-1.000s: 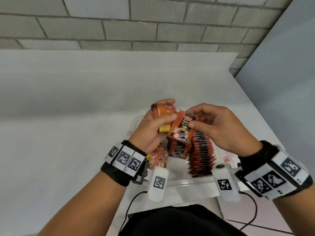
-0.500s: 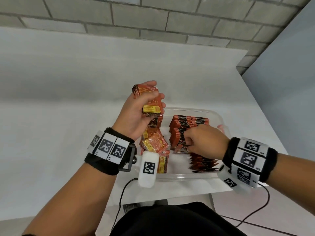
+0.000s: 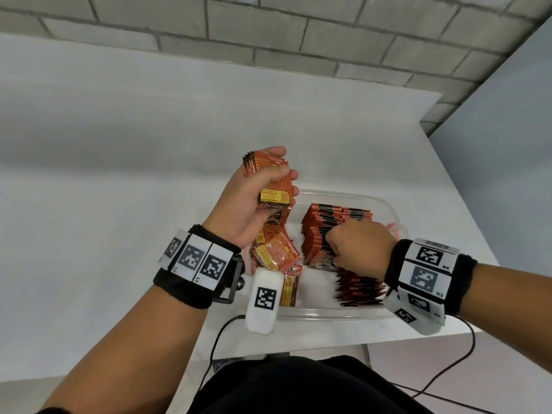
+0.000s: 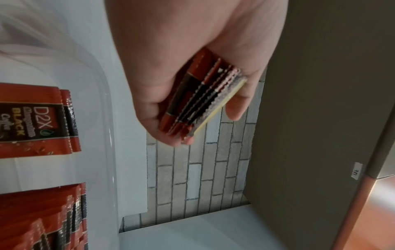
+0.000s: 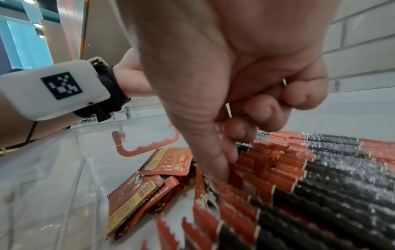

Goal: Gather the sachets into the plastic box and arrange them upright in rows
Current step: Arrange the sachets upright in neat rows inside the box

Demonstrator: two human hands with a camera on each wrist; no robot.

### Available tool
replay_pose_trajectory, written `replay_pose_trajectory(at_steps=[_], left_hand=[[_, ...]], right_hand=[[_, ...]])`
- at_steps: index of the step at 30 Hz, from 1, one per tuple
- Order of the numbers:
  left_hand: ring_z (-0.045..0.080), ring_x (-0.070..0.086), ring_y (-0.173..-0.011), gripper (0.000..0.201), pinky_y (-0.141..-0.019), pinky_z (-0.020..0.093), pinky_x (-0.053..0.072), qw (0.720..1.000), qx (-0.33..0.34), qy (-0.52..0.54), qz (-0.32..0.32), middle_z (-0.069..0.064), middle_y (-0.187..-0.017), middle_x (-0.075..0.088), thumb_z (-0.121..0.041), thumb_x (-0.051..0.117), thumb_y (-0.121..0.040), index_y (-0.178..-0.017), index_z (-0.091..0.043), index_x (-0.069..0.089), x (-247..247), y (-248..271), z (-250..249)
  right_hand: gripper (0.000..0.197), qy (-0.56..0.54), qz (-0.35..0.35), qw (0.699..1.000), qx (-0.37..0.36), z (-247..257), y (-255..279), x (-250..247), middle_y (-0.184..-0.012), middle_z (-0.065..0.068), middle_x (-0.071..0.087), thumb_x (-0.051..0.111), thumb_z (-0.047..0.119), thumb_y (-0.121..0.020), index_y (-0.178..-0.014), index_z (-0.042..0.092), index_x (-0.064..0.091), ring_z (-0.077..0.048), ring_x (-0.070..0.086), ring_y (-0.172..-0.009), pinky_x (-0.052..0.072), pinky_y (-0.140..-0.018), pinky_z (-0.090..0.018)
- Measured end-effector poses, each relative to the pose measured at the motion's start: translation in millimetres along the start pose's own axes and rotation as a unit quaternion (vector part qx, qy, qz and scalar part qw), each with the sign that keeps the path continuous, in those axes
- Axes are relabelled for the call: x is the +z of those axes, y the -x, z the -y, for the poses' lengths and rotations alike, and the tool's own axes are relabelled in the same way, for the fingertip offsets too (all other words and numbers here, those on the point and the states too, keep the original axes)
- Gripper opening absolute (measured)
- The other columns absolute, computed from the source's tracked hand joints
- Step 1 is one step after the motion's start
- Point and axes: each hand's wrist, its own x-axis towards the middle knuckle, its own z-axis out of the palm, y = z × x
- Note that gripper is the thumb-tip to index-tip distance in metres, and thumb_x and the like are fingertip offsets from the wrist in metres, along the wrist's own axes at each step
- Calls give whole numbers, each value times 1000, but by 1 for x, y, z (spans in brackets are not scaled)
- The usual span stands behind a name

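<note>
A clear plastic box (image 3: 343,194) sits on the white table. Red-and-black sachets stand upright in rows (image 3: 337,216) along its right side, and loose sachets (image 3: 274,252) lie flat at its left. My left hand (image 3: 283,182) grips a stack of sachets (image 3: 268,174) above the box's left end; their edges fan out between thumb and fingers (image 4: 205,101). My right hand (image 3: 334,252) is down inside the box, fingers curled. Its thumb and forefinger (image 5: 222,169) pinch the top of one sachet at the left edge of the upright rows (image 5: 320,169). The loose sachets (image 5: 149,177) lie just left of it.
The box has an orange clasp (image 5: 145,147) on its left wall and another (image 3: 394,227) at its right end. The table's front edge (image 3: 328,343) runs just behind the box, with black cables (image 3: 218,339) hanging over it. A brick wall (image 3: 298,31) stands behind the table.
A second ago my right hand pinched one sachet beside the left hand's stack. It has since dropped into the box against the rows. The left hand keeps its stack raised.
</note>
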Motion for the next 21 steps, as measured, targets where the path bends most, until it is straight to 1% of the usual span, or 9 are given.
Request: replay_pose_trajectory(at_steps=[4,8,10,12,14,17,19,21], left_hand=[[21,64,-73,32,-65,28,54,1000,-12,-5,1,9,-89,66,-16,62,-72,-104,-19,62,1,-1,1],[20,64,-73,32,-64,28,54,1000,-15,-8,7,10,-91,65,-14,64,-74,-105,-19,62,1,-1,0],[21,64,-75,32,-65,28,54,1000,-14,-9,9,11,-93,65,-11,67,-76,-107,-18,61,0,0,0],[22,64,-76,34,-67,29,54,1000,-16,-7,8,11,-93,65,-12,69,-74,-107,-18,61,0,0,1],[23,65,-76,34,-68,31,54,1000,-21,1,8,11,-94,66,-13,67,-73,-106,-18,61,0,0,2],[24,67,-77,36,-70,32,55,1000,-23,12,8,13,-99,62,-12,70,-74,-108,-17,60,0,0,3],[25,69,-78,38,-72,33,56,999,-30,17,7,13,-103,60,-12,63,-75,-112,-16,59,1,0,4],[25,70,-78,36,-73,34,57,999,-40,15,12,12,-104,62,-6,58,-82,-117,-14,57,1,1,5]], right_hand=[[11,-21,-12,1000,-5,-1,1,-4,-83,-5,63,60,21,-89,-85,10,59,-23,60,-77,35,-51,-25],[13,-30,-8,1000,-1,-1,1,-4,-83,-5,63,62,24,-88,-85,12,59,-23,60,-77,39,-54,-27],[16,-36,-10,999,-3,-2,1,-3,-83,-4,63,64,27,-87,-85,13,58,-22,60,-77,38,-54,-26],[20,-42,-15,999,-5,-1,1,-4,-83,-4,62,66,31,-86,-84,14,57,-22,59,-76,36,-52,-25],[24,-49,-18,999,-4,-2,2,-4,-82,-3,61,68,35,-83,-84,14,56,-21,59,-76,37,-53,-25],[29,-52,-28,998,-6,-3,4,-5,-79,0,58,69,38,-82,-83,15,54,-20,58,-76,35,-52,-25],[29,-61,-39,997,1,-5,5,-8,-75,3,54,69,39,-81,-83,16,53,-19,56,-74,35,-52,-25],[26,-89,-58,994,22,-9,9,-16,-72,7,52,66,41,-83,-84,18,53,-17,55,-72,35,-52,-25]])
